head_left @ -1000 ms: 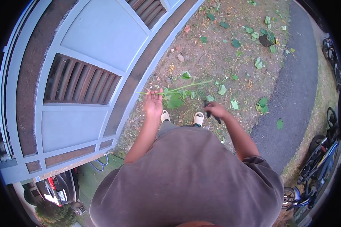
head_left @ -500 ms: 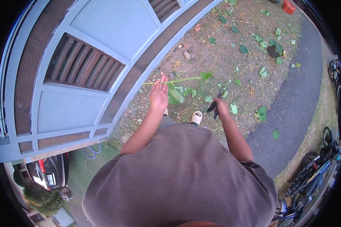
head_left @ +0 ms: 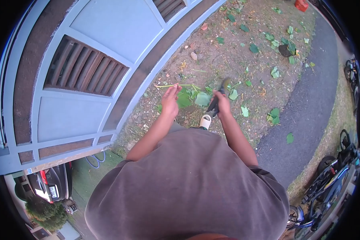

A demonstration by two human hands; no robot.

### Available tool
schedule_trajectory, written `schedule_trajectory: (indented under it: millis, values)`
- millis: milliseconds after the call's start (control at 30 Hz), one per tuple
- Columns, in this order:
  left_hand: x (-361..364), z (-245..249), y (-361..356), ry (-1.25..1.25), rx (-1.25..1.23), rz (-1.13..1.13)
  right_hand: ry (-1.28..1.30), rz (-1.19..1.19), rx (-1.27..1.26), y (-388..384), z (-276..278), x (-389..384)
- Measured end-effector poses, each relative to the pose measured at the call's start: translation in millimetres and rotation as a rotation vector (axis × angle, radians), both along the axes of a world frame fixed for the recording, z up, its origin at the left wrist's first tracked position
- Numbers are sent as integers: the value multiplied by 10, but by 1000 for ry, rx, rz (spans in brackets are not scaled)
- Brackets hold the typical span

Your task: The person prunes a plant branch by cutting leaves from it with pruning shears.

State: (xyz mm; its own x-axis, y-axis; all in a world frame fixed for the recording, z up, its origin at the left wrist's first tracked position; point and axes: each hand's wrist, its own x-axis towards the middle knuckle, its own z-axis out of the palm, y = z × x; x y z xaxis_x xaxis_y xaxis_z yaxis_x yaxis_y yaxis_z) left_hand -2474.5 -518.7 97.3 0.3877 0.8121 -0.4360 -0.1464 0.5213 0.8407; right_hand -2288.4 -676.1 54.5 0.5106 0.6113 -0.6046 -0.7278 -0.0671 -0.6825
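My left hand is closed, fingers pinching a thin green stem that runs sideways past the fingertips. Broad green leaves show just beneath and to the right of the stem. In my right hand is a pair of pruning shears, the dark handles inside the fist and the blades pointing away from me. The shears are right of the stem, close beside the leaves. A short green stem piece shows a little beyond.
A blue wall with brown louvres runs along the left. Cut leaves are scattered over the soil, with a stone among them. An asphalt path passes on the right, bicycles beyond it. My sandal is below the shears.
My left fingers, flat under the stem before, have closed on it. My right hand has moved left with the shears, nearer the leaves. The leaf at the stem's right end no longer shows there.
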Motion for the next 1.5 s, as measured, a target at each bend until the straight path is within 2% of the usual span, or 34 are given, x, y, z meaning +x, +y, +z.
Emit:
schedule_trajectory:
  millis: [67,100,200,267,300,367,400,467,500,533,567,600,633,667,700,767,833,900,967,1000,1033,1067,1100,1133,1167,1233,1300,1367,1433,1500]
  values:
    - [-46,-36,90,-54,-34,108,90,-196,-66,-98,20,34]
    - [-47,-7,89,-60,-29,116,85,-188,-61,-174,49,34]
    - [-23,107,44,-38,122,155,50,416,-46,-386,92,-28]
    - [41,163,-21,-16,233,175,-143,631,-111,-377,166,-220]
    - [60,160,-44,-18,233,168,-144,625,-112,-313,244,-272]
    - [130,160,-79,34,370,62,-555,919,-275,-160,372,-312]
    - [136,166,-108,27,376,57,-562,911,-274,-104,389,-350]
    - [143,219,-215,300,433,-87,-613,557,-149,35,368,-297]
    - [97,189,-221,301,629,-187,-680,462,-177,79,125,-207]
    - [102,262,-291,370,680,-228,-669,368,-244,65,111,-143]
    - [154,251,-300,413,707,-238,-748,309,-309,86,105,-65]
    - [216,227,-278,324,587,-236,-705,279,-303,64,128,18]
    - [271,90,-247,117,437,-165,-525,169,-233,-1,235,26]
    - [282,-3,-195,8,326,-153,-369,64,-130,-60,55,81]
    - [319,49,-188,-64,265,-117,-203,-75,-16,-119,-226,146]
    - [370,-9,-42,-43,137,-138,14,-196,96,-290,-241,211]
    - [483,-137,68,-73,72,-143,284,-157,20,-502,-339,342]
    - [561,-220,146,-10,154,-345,305,-47,-45,-714,-572,425]
    - [627,-523,376,-81,172,-841,22,146,-43,-840,-799,468]
    - [717,-225,251,154,248,-866,4,138,-31,-864,-534,475]
    - [770,162,65,396,318,-877,-296,370,-268,-899,55,365]
    - [862,84,129,394,330,-884,-590,595,-515,-900,361,311]
    - [932,-92,176,260,137,-1023,-724,676,-588,-841,-39,382]
    - [958,-241,205,127,-64,-1152,-717,667,-587,-797,-71,377]
    - [1004,-285,200,132,-57,-1162,-814,640,-533,-691,33,377]
    - [1147,-279,113,70,342,-1317,-925,615,-488,-473,391,465]
    - [1211,-40,90,102,236,-1327,-945,618,-556,-359,689,486]
    - [1326,-70,209,149,129,-1353,-978,646,-582,-262,612,651]
    - [1476,-397,462,119,737,-1345,-1008,671,-603,-108,512,842]
    - [1633,-658,664,143,697,-1387,-1069,749,-581,10,397,1046]
